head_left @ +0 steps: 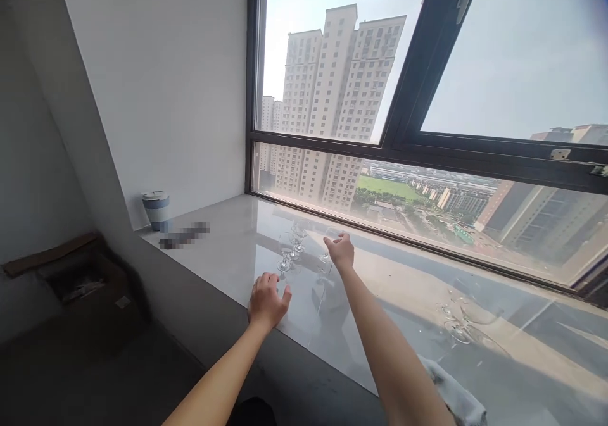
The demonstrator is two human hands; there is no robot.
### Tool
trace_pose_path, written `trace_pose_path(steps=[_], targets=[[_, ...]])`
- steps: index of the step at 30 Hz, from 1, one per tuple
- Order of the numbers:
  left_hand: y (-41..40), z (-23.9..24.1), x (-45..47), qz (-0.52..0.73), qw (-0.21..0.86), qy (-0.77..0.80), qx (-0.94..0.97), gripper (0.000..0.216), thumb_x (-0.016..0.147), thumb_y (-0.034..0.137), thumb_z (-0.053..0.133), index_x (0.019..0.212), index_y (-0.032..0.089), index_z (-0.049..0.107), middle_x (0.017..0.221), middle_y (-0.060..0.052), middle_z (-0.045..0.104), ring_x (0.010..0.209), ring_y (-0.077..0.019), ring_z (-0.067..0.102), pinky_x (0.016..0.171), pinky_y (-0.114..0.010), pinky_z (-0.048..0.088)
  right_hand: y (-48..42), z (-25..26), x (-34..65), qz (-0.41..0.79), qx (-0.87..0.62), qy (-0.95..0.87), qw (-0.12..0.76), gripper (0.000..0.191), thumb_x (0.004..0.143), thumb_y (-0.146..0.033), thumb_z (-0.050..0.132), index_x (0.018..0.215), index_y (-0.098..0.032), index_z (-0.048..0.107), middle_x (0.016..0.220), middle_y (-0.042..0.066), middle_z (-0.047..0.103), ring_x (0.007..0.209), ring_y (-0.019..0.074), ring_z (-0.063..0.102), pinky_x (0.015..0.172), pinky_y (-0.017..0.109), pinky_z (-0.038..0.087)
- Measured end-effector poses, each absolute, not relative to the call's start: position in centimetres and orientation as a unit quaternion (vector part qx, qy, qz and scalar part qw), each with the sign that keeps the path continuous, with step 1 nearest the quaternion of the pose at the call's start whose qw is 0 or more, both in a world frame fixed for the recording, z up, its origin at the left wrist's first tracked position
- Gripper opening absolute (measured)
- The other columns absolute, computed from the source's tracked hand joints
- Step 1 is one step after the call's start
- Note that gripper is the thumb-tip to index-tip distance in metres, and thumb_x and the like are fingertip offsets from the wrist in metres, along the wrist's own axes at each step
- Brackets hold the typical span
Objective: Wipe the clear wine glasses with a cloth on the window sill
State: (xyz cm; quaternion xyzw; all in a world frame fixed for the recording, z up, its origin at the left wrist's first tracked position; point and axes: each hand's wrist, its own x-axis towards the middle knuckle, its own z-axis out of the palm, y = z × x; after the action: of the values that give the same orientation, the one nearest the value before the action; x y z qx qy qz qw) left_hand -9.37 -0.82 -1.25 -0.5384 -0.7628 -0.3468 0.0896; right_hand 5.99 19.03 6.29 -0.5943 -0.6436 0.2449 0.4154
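Right hand point(340, 250) part-open, thumb and fingers parted beside wine glass point(327, 249) on sill point(228, 268); contact unclear. Left hand point(267, 300) spread flat at sill edge. Neighbour glasses point(285, 254) just left. Best practice: grip stem low, lift straight, keep clear of others

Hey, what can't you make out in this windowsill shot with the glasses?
All in the head view:
The dark object beside the lidded cup is pixelated and cannot be identified.
The right hand overlaps the stemmed glass; whether it grips it is unclear.
The cloth is cut off by the bottom edge and the forearm.
The clear glasses far right melt into reflections, so their count is uncertain.
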Motion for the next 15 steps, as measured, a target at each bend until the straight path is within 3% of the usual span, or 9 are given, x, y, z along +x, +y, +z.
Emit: trace_pose_path(steps=[15], targets=[[-0.9, -1.4, -9.1, -0.365, 0.065, -0.764, -0.529, 0.02, 0.083, 0.039, 0.053, 0.091, 0.021, 0.057, 0.096, -0.008, 0.057, 0.092, -0.0227, 0.053, 0.08, -0.036, 0.041, 22.5, 3.7, 2.5, 0.265, -0.581, -0.657, 0.401, 0.064, 0.075, -0.05, 0.061, 0.126, -0.016, 0.043, 0.113, 0.013, 0.063, 0.101, 0.0254, 0.061, 0.082, 0.03, 0.044]])
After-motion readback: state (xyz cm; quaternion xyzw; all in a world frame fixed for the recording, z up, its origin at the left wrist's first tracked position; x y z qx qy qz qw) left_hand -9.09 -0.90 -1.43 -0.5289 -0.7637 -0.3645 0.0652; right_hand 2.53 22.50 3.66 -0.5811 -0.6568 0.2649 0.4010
